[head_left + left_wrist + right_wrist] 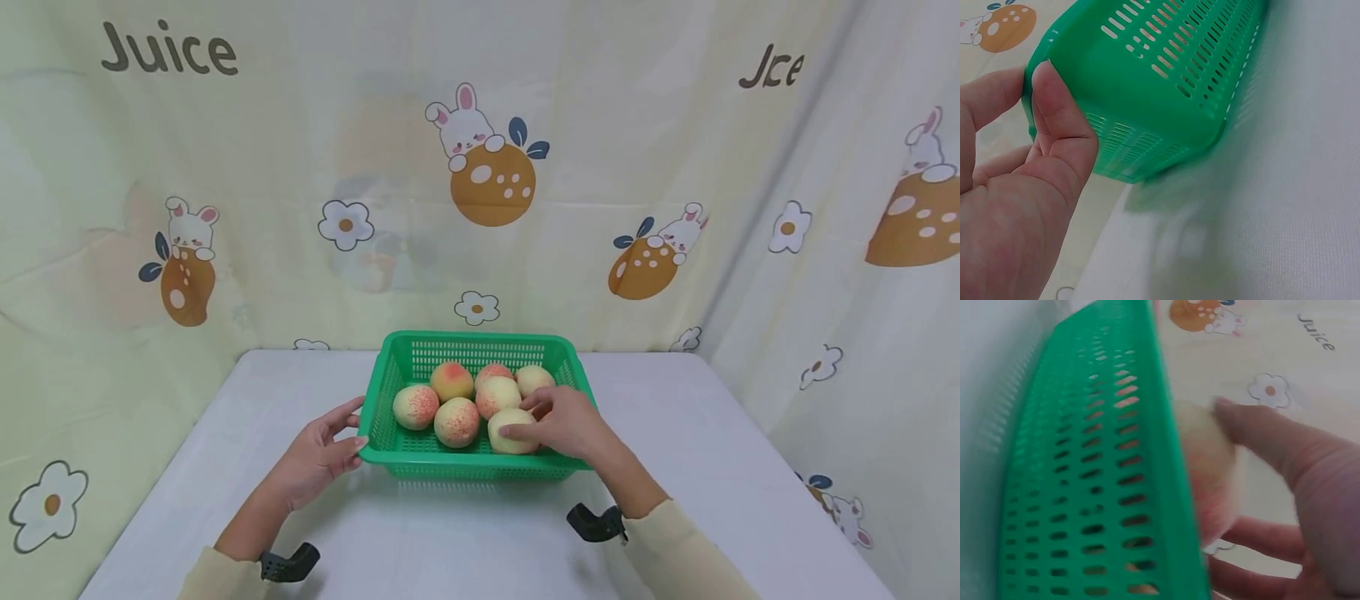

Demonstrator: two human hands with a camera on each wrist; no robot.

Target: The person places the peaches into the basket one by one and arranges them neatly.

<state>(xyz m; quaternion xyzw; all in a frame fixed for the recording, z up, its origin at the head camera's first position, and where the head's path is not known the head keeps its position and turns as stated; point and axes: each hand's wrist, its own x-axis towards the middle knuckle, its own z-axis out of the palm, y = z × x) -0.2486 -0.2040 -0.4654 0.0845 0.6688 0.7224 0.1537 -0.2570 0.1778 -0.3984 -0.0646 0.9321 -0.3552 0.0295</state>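
Observation:
A green plastic basket (pixel 480 457) with slotted walls holds several pale yellow and pink peaches, among them a speckled peach (pixel 457 422) near the front and an orange-red peach (pixel 452 381) at the back. My left hand (pixel 318 458) grips the basket's left front corner, thumb (pixel 1054 94) against the rim. At the basket's right front, my right hand (pixel 573 425) pinches a pale peach (pixel 510 432) between thumb and fingers. In the right wrist view that peach (pixel 1207 475) shows above the rim, its lower part hidden by the basket wall.
The basket stands toward the back of a white-covered table (pixel 465 542). Behind it hangs a cream curtain (pixel 300 142) printed with rabbits, fruit and flowers, and it continues along both sides. A black wrist strap (pixel 596 523) sits at the right sleeve, another strap (pixel 291 564) at the left.

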